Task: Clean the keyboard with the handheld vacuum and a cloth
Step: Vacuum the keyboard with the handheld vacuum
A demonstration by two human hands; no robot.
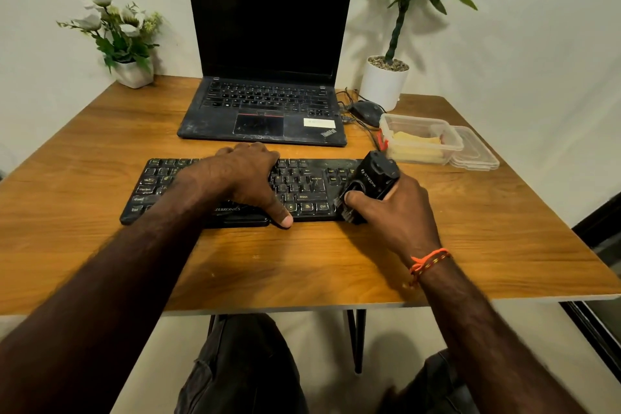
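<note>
Keyboard [302,190] under the flat, empty left hand [247,175] may lose keycaps if the vacuum [369,183], gripped by the right hand [396,212], presses hard.

Keyboard [232,191] under both hands, everything else behind them on the surface [100,245].

The left hand [242,175] rests on the middle of the keyboard, thumb at its near edge; the right hand [393,212], just to its right, holds the handheld vacuum [373,181] on the keyboard's right end. Behind the left hand stands the open laptop [265,77], and farther back to its left a flower pot [134,72] sits in the far corner. Behind the right hand lies a container [420,139] with a cloth [415,144] in it, its lid [475,153] just to the right. Behind the container are a mouse [366,111] and a potted plant [383,84] against the wall.
</note>
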